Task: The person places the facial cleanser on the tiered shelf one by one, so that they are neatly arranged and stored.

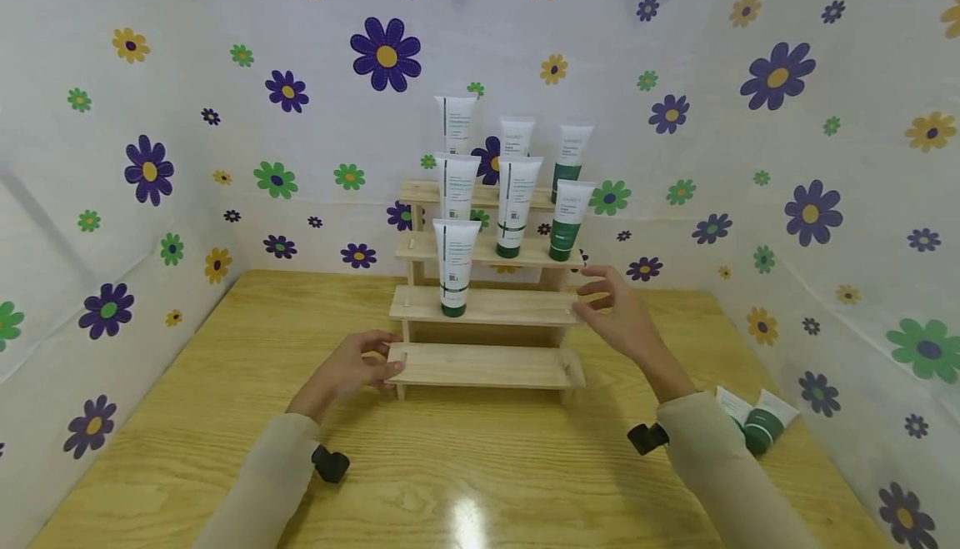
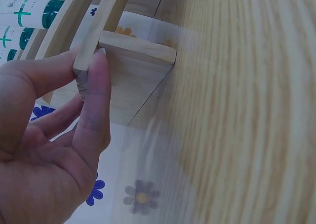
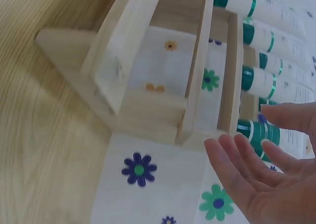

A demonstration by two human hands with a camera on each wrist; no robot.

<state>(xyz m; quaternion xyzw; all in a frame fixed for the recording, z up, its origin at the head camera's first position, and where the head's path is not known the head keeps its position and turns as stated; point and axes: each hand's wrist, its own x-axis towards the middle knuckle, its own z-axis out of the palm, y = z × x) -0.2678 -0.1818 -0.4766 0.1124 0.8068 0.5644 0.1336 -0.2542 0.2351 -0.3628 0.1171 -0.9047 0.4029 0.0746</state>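
Note:
A stepped wooden display rack (image 1: 480, 306) stands on the table with white and green squeeze tubes upright on its upper three tiers. My left hand (image 1: 354, 370) pinches the left end of its lowest board (image 1: 480, 363), thumb and fingers on either side of the wood in the left wrist view. Beside the rack's right end is my right hand (image 1: 621, 324), fingers spread and slightly bent, holding nothing. One tube (image 1: 455, 266) stands at the left of the third tier down. The right wrist view shows my right palm (image 3: 284, 194) close to the board ends.
Two tubes (image 1: 768, 422) lie on the wooden table (image 1: 465, 457) at the right, partly behind my right sleeve. White cloth (image 1: 315, 116) printed with flowers rises behind the table and along both sides. Each wrist carries a small black camera (image 1: 331, 464).

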